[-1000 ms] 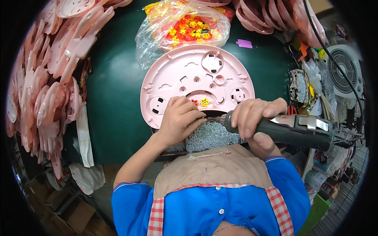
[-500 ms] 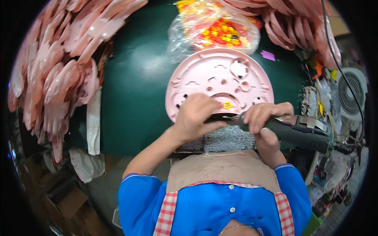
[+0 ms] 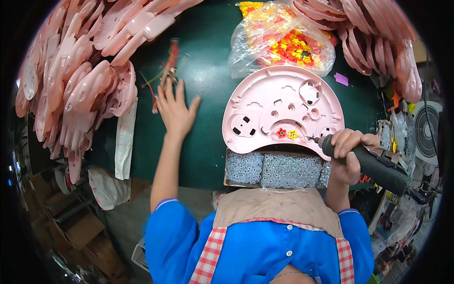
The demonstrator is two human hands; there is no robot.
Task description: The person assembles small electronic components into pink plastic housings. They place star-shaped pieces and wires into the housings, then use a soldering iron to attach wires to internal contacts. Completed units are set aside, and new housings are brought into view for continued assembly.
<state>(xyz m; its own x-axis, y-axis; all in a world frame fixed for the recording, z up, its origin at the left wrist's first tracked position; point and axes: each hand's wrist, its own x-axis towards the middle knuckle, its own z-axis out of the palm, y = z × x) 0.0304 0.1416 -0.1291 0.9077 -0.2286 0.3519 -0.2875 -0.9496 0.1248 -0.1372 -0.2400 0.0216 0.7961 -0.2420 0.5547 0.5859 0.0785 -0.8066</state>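
A pink plastic shell [image 3: 255, 102], curved in outline, lies in front of me with its inside up. In its middle recess sit a red star piece [image 3: 282, 133] and a yellow star piece [image 3: 293, 135]. My right hand [image 3: 348, 152] is wrapped round a dark power screwdriver [image 3: 380, 168], its tip over the shell's near right part. My left hand [image 3: 176, 111] reaches out over the green table with fingers spread. A motion-blurred bundle of coloured wires [image 3: 171, 61] lies at its fingertips; whether they touch it is unclear.
Between me and the shell stands a box [image 3: 291, 169] of screws and small pale rings. Beyond the shell rests a clear bag [image 3: 255, 47] of red and yellow stars. Pink shells are heaped left [image 3: 71, 90] and right [image 3: 369, 33]. A purple piece [image 3: 341, 79] lies nearby.
My left hand has moved from the shell to the far left, beside the wire bundle, which was not visible there before. The screwdriver's tip has drawn right, uncovering the red star.
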